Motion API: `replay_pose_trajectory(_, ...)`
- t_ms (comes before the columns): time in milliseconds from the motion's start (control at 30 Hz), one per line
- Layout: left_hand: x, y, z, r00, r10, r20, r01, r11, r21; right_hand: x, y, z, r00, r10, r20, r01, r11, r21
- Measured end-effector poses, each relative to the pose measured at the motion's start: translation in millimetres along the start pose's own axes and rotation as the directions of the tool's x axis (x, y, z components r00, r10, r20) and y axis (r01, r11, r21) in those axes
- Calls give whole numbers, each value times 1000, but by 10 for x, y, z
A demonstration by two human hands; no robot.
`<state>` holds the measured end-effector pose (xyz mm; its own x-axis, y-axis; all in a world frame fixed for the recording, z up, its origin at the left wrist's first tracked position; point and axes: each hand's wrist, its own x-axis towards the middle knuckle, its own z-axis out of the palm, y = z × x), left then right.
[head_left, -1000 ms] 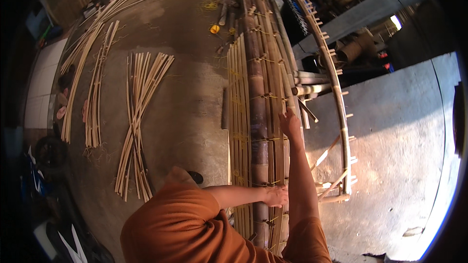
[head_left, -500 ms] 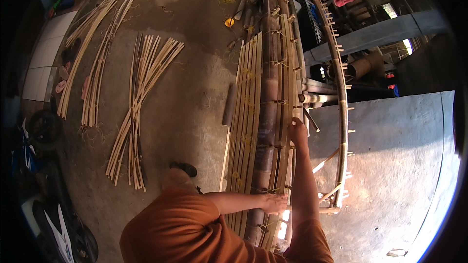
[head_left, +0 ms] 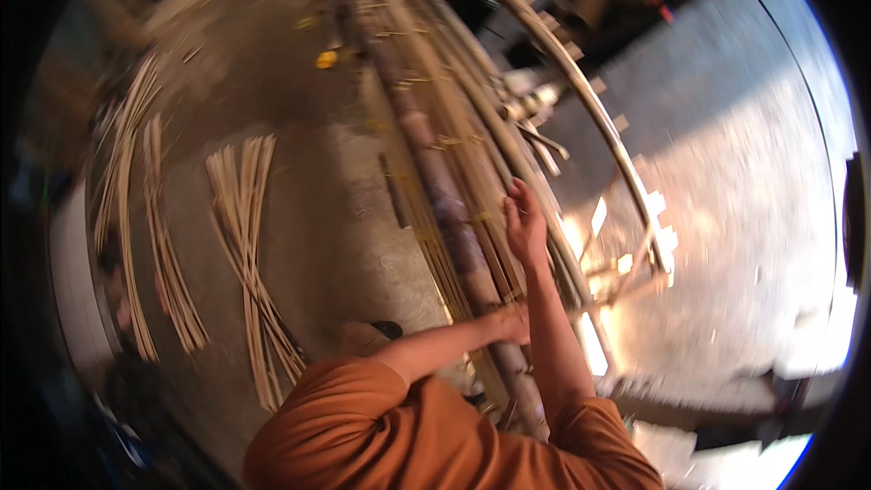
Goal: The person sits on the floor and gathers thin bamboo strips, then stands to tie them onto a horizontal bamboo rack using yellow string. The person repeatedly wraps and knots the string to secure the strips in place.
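A thick dark bamboo pole [head_left: 451, 213] runs lengthwise beneath my arms, with pale bamboo slats [head_left: 454, 109] tied along it by yellow string. My right hand [head_left: 526, 229] is held over the slats to the right of the pole, fingers loosely apart and nothing seen in them. Lower down, my left hand [head_left: 511, 324] reaches across the pole to the slats. My right forearm passes in front of its fingers, so whether they grip anything is hidden. Motion blurs much of the picture.
Bundles of thin bamboo strips [head_left: 249, 245] lie on the floor at left. A long bamboo rail [head_left: 590, 91] with short pegs curves along the right, beside a pale sunlit surface [head_left: 744, 218]. A yellow round thing [head_left: 327, 60] lies on the floor near the poles.
The view has swung, tilting the poles and shifting the floor bundles lower. My right hand has opened from a pinch at the slats. My left hand's fingers have become hidden behind my right forearm.
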<state>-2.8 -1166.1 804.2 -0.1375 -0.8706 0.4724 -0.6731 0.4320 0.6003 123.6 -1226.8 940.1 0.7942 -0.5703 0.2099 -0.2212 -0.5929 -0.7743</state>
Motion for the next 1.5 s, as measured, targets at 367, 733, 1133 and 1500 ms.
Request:
replay_pose_trajectory(367,223,263,-479,983,140,-117,-90,931,354,-3364,-178,-1335,650,413,-637,-417,896,155)
replay_pose_trajectory(733,351,359,-346,952,118,283,-105,993,-61,-4931,748,-1972,545,376,-750,-757,605,-247)
replay_pose_trajectory(1133,423,341,-404,884,132,449,-114,991,-66,-4778,1055,-2045,876,205,-438,-467,591,-658)
replay_pose_trajectory(1500,436,375,-374,838,256,483,-302,953,18,-4798,1026,-2080,893,243,-378,-448,550,-705)
